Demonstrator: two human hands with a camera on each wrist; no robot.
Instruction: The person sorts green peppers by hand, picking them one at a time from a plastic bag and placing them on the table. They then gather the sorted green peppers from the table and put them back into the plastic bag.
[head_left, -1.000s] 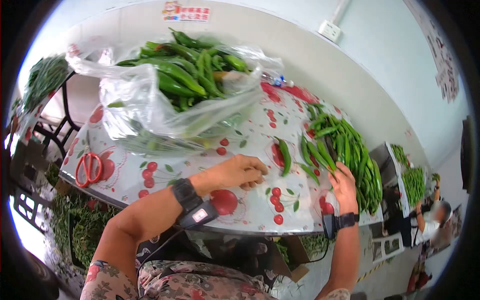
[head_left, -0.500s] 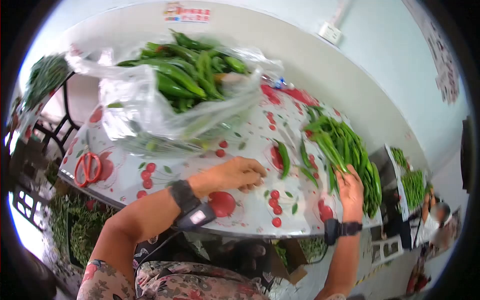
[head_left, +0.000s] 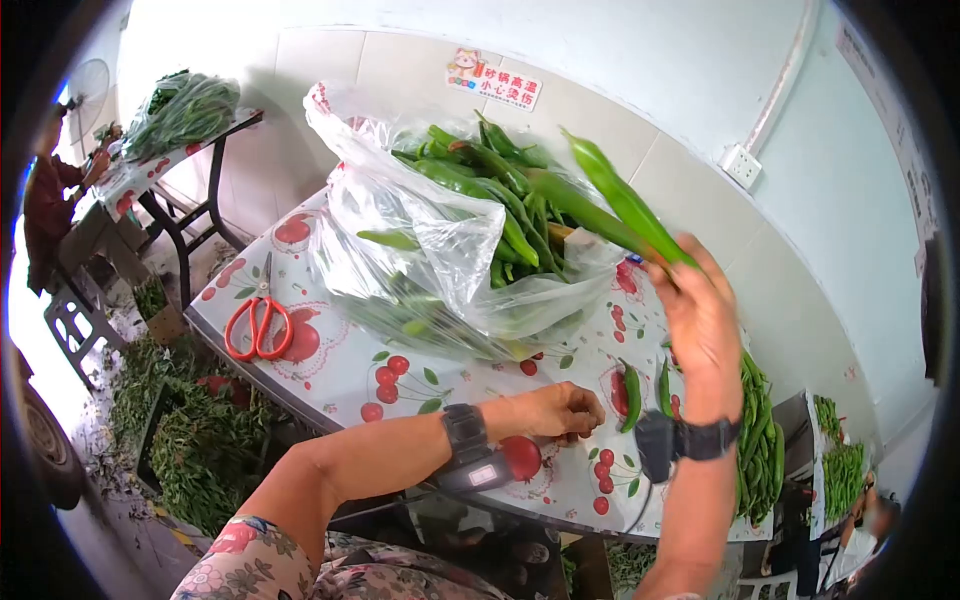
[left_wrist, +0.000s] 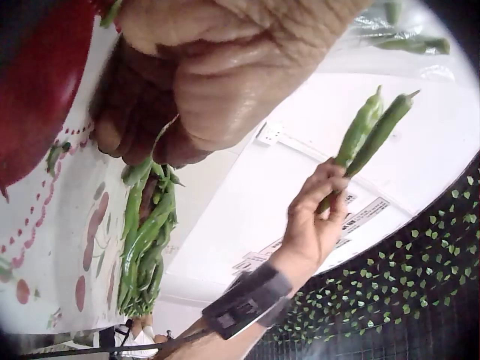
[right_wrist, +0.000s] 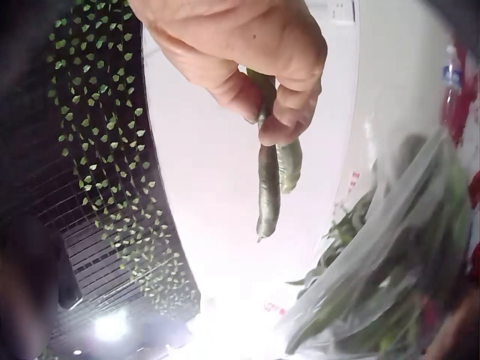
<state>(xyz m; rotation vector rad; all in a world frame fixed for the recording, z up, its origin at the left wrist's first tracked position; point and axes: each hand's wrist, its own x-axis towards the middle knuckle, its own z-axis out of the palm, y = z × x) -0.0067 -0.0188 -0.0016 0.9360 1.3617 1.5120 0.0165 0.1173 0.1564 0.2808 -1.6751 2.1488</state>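
Observation:
Two long green chili peppers (head_left: 625, 200) are pinched by their ends in my right hand (head_left: 700, 315), raised beside the plastic bag's opening. In the right wrist view, thumb and fingertips close round the peppers (right_wrist: 268, 191); the left wrist view shows them pointing up. The clear plastic bag (head_left: 465, 260) is heaped with green chili peppers (head_left: 520, 190). My left hand (head_left: 560, 412) rests low over the table with loosely curled fingers. Just right of it lies a single green pepper (head_left: 630, 395). A pile of green peppers (head_left: 760, 440) sits at the table's right end, partly hidden behind my right arm.
Red-handled scissors (head_left: 258, 325) lie on the left of the cherry-patterned tablecloth (head_left: 450, 365). A wall with a socket (head_left: 740, 165) stands behind the table. Crates of leafy greens (head_left: 210, 450) are on the floor at left. People are in the background on both sides.
My right hand has lifted two peppers from the right pile and carried them up and left towards the bag. The head view has turned left. My left hand keeps its loose curl.

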